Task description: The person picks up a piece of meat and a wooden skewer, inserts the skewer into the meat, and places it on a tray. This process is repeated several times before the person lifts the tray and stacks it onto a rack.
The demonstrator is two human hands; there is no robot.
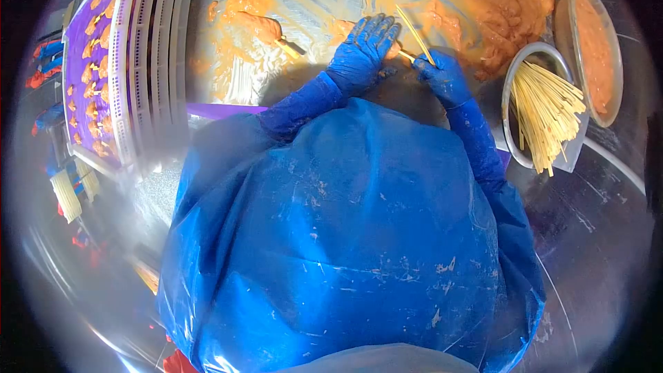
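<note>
My left hand (364,53), in a blue glove, lies palm down with its fingers stretched, over a piece of orange-coated meat (344,27) on the metal table (314,10). My right hand (444,76), also gloved, is closed around wooden sticks. One stick (414,33) points up and left from it, and another (407,56) runs toward the meat beside my left hand. Left of my hands lies a coated piece of meat (261,27) with a stick (290,48) in its lower end.
Orange-coated meat (494,10) is heaped at the upper right. A metal container (508,97) of sticks (545,107) and a bowl (613,62) of orange mixture stand right. Stacked white trays (124,62) with skewered pieces on purple sheets (88,72) stand left.
</note>
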